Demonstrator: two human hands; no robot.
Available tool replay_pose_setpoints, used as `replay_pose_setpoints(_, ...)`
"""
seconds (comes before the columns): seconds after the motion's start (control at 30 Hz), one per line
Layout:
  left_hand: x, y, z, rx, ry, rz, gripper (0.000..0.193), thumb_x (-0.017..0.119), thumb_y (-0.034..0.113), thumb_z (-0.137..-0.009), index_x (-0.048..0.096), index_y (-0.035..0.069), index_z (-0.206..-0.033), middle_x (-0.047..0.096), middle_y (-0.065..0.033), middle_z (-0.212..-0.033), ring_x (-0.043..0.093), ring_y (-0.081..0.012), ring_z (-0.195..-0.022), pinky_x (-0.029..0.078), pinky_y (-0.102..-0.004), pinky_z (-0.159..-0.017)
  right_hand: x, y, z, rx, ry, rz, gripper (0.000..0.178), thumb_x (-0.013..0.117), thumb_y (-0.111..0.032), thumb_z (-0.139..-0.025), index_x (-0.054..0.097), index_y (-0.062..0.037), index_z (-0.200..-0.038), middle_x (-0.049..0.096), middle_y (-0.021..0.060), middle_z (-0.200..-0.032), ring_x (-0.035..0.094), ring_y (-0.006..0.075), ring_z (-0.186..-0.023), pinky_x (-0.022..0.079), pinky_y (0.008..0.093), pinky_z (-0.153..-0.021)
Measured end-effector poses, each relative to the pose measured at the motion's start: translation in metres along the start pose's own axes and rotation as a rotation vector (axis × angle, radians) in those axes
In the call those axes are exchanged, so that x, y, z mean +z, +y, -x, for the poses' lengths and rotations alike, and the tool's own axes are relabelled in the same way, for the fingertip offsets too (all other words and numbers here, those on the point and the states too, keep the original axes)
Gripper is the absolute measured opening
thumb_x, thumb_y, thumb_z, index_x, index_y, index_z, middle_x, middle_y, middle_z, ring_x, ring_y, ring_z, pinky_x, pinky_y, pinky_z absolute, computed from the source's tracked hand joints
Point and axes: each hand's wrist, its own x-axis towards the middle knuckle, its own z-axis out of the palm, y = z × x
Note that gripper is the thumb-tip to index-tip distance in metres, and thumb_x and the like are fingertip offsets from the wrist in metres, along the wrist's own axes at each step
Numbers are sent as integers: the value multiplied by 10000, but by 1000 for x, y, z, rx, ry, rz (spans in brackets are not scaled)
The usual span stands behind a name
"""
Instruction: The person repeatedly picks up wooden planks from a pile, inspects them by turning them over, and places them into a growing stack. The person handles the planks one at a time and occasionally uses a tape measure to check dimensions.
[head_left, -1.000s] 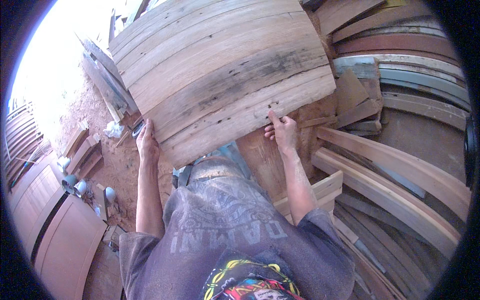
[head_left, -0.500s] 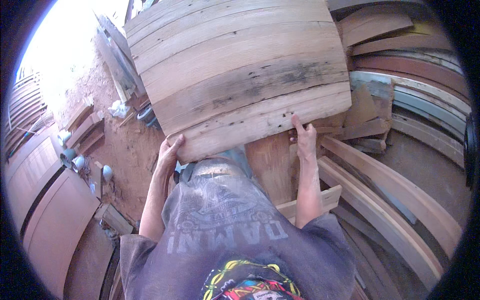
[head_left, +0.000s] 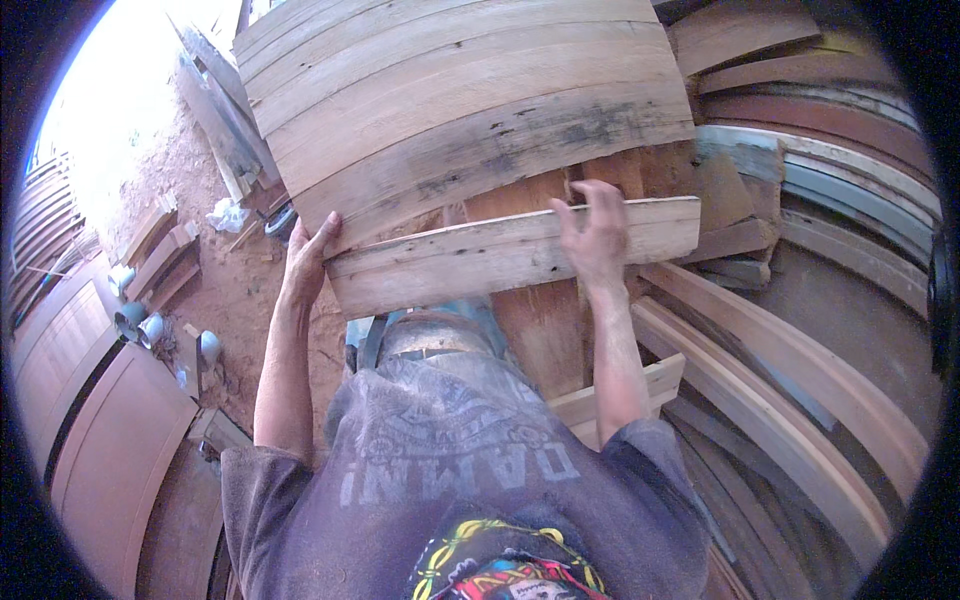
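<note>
Gapping from near edge of planked wood panel (head_left: 470, 90) vs a sec ago, weathered plank (head_left: 450, 258) is now a sep. pc., L hand (head_left: 312, 252) pinching panel's near-L corner, R hand (head_left: 597, 238) over plank, can't tell grip.

Stretches out as reddish-brown dirt floor (head_left: 250, 330) on the left. Bears a crumpled whitish plastic bag (head_left: 228, 215), short timber offcuts (head_left: 163, 250) and long grey planks (head_left: 212, 125).

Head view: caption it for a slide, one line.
Left hand at the corner of a planked panel, right hand over a separate board, a wedge-shaped gap between panel and board.
</note>
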Motion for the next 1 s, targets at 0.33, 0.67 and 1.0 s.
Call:
replay_pose_setpoints(0.33,-3,-18,37,-148,-22,-79,680,780,340,-900,458,7,-1399,613,-108,-1291,560,-195,-1213,408,-364,-1077,14,3,50,78,-283,-123,198,758,-241,-859,682,-93,-966,661,88,-1072,613,309,-1038,461,461,-911)
replay_pose_setpoints(0.67,-1,-21,35,-127,-6,-78,663,779,334,-902,481,7,-1395,622,-124,-1308,568,-209,-1227,413,-371,-1079,74,-43,-104,-335,-449,-215,127,699,-180,-914,758,-71,-945,691,130,-1151,642,310,-1115,488,415,-997)
replay_pose_setpoints(1.0,-22,-4,-36,32,311,78,517,613,441,-1005,583,33,-1322,640,-59,-1226,577,-174,-1141,449,-343,-972,17,50,-75,62,114,59,273,705,-178,-908,696,-7,-1120,705,199,-1101,677,333,-1025,529,416,-906)
